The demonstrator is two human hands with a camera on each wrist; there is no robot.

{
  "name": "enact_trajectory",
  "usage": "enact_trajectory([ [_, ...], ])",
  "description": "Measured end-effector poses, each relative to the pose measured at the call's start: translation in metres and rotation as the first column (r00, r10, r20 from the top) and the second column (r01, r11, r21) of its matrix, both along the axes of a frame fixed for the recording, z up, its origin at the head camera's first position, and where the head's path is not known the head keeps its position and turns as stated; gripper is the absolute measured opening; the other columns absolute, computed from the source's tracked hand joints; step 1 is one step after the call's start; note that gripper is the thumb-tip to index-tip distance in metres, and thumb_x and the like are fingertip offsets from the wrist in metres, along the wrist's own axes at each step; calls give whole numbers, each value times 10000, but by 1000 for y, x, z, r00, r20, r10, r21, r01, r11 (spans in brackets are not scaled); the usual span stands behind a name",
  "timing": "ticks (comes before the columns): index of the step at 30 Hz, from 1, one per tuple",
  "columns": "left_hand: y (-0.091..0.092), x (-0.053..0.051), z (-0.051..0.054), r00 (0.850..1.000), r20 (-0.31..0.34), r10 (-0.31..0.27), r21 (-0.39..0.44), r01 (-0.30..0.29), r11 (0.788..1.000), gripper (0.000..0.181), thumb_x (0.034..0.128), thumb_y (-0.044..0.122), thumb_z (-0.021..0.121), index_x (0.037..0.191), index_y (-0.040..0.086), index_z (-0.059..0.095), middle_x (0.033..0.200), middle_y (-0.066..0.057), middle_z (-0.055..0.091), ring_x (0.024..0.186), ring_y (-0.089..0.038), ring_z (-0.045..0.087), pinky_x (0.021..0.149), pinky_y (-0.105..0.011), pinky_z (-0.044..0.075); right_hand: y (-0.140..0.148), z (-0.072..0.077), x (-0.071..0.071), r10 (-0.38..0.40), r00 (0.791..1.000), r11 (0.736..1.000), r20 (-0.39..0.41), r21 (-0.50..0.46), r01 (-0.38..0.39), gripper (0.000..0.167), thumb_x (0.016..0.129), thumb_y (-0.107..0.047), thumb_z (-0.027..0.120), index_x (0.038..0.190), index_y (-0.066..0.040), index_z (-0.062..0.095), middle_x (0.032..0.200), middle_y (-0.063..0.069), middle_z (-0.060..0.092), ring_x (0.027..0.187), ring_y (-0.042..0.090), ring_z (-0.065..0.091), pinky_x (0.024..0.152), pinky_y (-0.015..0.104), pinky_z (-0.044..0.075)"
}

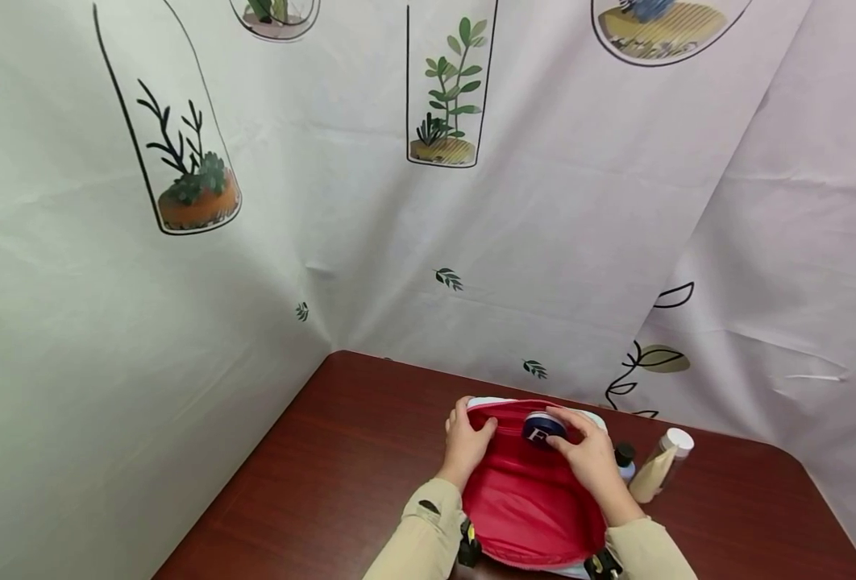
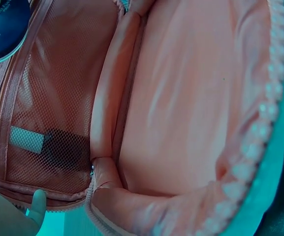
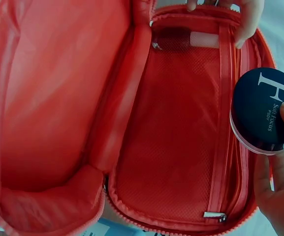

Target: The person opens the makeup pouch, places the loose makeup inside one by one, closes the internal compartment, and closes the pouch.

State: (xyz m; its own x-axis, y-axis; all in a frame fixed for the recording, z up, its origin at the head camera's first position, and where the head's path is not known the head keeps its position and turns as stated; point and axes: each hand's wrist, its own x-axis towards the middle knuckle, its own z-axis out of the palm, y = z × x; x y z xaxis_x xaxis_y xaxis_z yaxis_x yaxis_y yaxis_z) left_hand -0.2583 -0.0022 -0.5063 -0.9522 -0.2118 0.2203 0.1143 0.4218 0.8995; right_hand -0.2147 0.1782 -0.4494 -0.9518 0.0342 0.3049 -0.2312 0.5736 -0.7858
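Clearly, the round jar's (image 1: pixel 538 429) lettered lid (image 3: pixel 261 109) faces the head camera.

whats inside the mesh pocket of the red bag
A small item, part dark, part pale, shows through the mesh pocket near one end. The mesh blurs its details, so I can't identify it; anything under the zip strip is hidden.

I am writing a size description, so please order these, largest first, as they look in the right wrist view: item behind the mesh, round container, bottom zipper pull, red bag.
1. Red bag
2. Round container
3. Item behind the mesh
4. Bottom zipper pull

These are apparent sizes only.
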Motion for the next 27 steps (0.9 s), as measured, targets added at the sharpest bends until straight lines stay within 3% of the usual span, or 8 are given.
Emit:
enact_trajectory([
  [6, 2, 0, 0, 1000, 1, 11, -13, -11, 1000, 492, 759, 233, 693, 1184, 113, 477, 1119, -121, 519, 1046, -313, 416, 838, -494, 385, -6, -1, -4, -12, 998, 1000, -59, -7, 12, 413, 716, 61, 735, 1105, -61, 671, 1118, 80, 592, 1025, 208, 528, 794, 199, 428],
  [11, 3, 0, 0, 1000, -7, 30, -21, -30, 999, 486, 749, 216, 685, 1175, 109, 478, 1103, -117, 522, 1039, -311, 412, 838, -495, 371, -13, -2, -11, -8, 995, 995, -96, -98, -2, 394, 705, 128, 705, 1068, -22, 673, 1086, 88, 573, 976, 118, 501, 777, 79, 402],
  [18, 4, -2, -1, 999, -6, 35, -22, -35, 999, 488, 744, 204, 686, 1174, 108, 476, 1099, -116, 520, 1037, -309, 412, 830, -491, 380, -23, -6, -17, 6, 987, 990, -159, -138, -29, 396, 681, 191, 683, 1028, 0, 677, 1059, 114, 579, 985, 219, 539, 802, 64, 394],
  [27, 4, -2, -1, 1000, 4, 14, -2, -14, 1000, 513, 739, 196, 673, 1197, 108, 460, 1132, -118, 508, 1052, -293, 399, 837, -476, 384, -31, -9, -19, 45, 975, 986, -218, -150, -79, 384, 668, 237, 658, 977, 9, 676, 1056, 117, 571, 976, 250, 562, 814, 63, 388],
])
